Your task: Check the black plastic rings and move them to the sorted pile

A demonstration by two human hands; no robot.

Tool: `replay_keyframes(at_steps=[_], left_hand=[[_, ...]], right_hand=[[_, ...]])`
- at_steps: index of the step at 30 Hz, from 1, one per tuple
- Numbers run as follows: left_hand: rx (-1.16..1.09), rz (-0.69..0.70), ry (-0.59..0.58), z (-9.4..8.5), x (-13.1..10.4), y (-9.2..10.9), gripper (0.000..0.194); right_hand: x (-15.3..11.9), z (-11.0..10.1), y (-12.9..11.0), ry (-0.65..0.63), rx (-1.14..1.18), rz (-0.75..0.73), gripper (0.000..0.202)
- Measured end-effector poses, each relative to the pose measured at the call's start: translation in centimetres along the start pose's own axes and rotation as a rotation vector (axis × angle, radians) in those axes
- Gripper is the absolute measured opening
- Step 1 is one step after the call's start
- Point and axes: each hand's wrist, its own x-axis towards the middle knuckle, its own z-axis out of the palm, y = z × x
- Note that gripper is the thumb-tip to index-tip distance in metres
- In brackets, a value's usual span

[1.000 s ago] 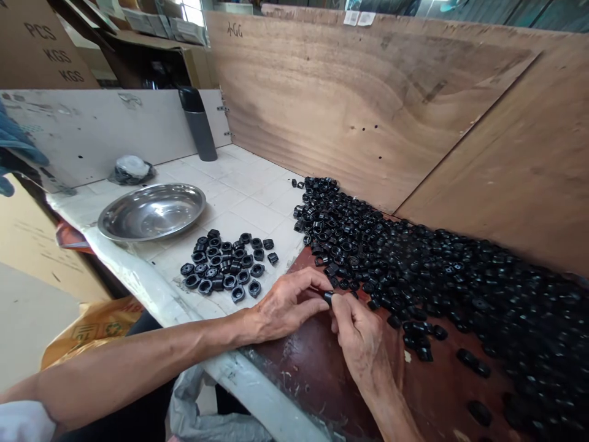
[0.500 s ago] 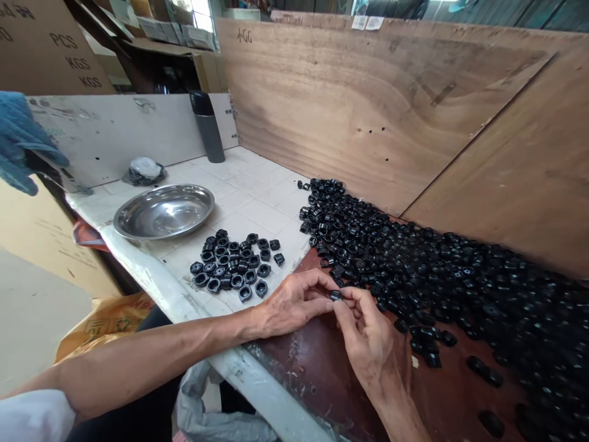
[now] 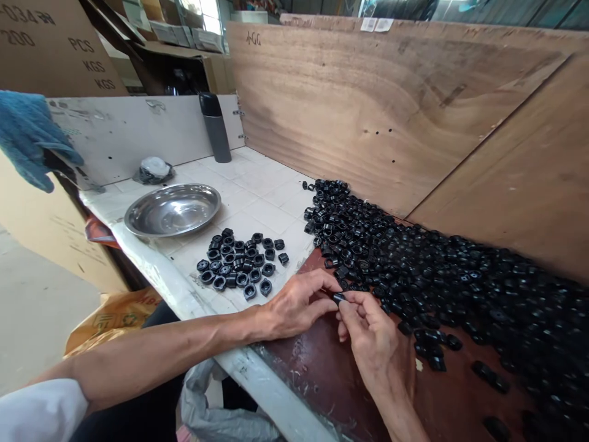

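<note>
Between the fingertips of both hands is one small black plastic cap [image 3: 338, 297], partly covered by the fingers. My left hand [image 3: 299, 304] pinches it from the left, and my right hand [image 3: 370, 325] grips it from the right. Just beyond the hands spreads a big heap of similar black caps [image 3: 414, 264], lying along the wooden board. A smaller group of black caps [image 3: 242, 264] rests on the white tabletop to the left of my left hand, many with their hollow side up.
A shallow steel bowl [image 3: 173, 210] stands on the white tabletop [image 3: 262, 184] at left. Behind it are a dark flask [image 3: 215, 129] and a small wrapped bundle [image 3: 154, 170]. A tall wooden board [image 3: 368, 110] closes off the back. A blue cloth [image 3: 34, 135] hangs at far left.
The camera view has turned slightly left, so things sit a little further right. Both hands still hold the cap, which has tilted between the fingers; the right fingers have shifted on it.
</note>
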Motion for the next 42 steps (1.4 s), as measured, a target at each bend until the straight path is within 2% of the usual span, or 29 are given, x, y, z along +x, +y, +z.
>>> replay_keyframes(at_steps=[2,4,7,10,13,14,16,18,20,21,23,27,30,33,37,40,42], left_hand=[[0.237,0.209,0.011,0.0,-0.3,-0.4,0.019],[0.383,0.357,-0.004,-0.1,-0.7,-0.7,0.025],[0.462,0.441,-0.065,-0.1,-1.1,-0.8,0.027],[0.582,0.388,-0.155,-0.5,-1.1,-0.8,0.029],[0.879,0.328,-0.227,-2.1,-1.1,-1.4,0.022],[0.974,0.313,-0.232,-2.9,-1.1,-1.8,0.019],[1.100,0.271,-0.202,-5.0,-1.3,-2.5,0.017],[1.147,0.230,-0.144,-6.9,-1.5,-2.8,0.017],[1.124,0.203,-0.072,-7.8,-1.4,-2.6,0.017],[1.089,0.192,-0.038,-7.6,-1.2,-2.4,0.017],[0.999,0.170,-0.002,-6.1,-0.1,-2.1,0.021],[0.845,0.214,-0.119,-1.3,3.6,-2.7,0.025],[0.783,0.202,-0.157,0.5,5.4,-3.5,0.027],[0.738,0.144,-0.140,0.4,5.2,-3.5,0.021],[0.691,0.023,-0.101,-0.8,3.5,-2.6,0.017],[0.668,-0.027,-0.069,-1.5,2.0,-2.3,0.011],[0.664,-0.031,-0.008,-1.7,1.1,-2.3,0.013]], right_hand=[[0.1,0.5,-0.1,-0.048,0.273,0.163,0.034],[0.0,0.9,-0.1,-0.104,0.475,0.291,0.039],[-0.1,0.8,0.0,-0.177,0.535,0.374,0.039],[0.0,-0.4,0.3,-0.132,0.175,0.267,0.035],[0.6,-2.2,0.7,0.107,-0.234,0.066,0.023],[0.9,-2.7,1.0,0.208,-0.356,-0.017,0.019],[1.6,-3.3,1.8,0.314,-0.551,-0.159,0.014],[2.2,-3.3,2.8,0.290,-0.708,-0.246,0.014],[2.5,-3.0,3.6,0.216,-0.826,-0.291,0.010],[2.6,-2.8,3.9,0.188,-0.865,-0.308,0.008],[2.6,-2.7,4.2,0.161,-0.899,-0.327,0.007],[2.1,-2.9,3.5,0.170,-0.843,-0.280,0.006],[2.0,-3.1,3.0,0.169,-0.745,-0.278,0.014],[2.2,-2.9,3.0,0.132,-0.669,-0.325,0.020],[2.2,-2.5,3.3,0.085,-0.615,-0.359,0.024],[2.1,-2.4,3.3,0.103,-0.581,-0.307,0.024],[2.0,-2.5,3.2,0.106,-0.569,-0.257,0.021]])
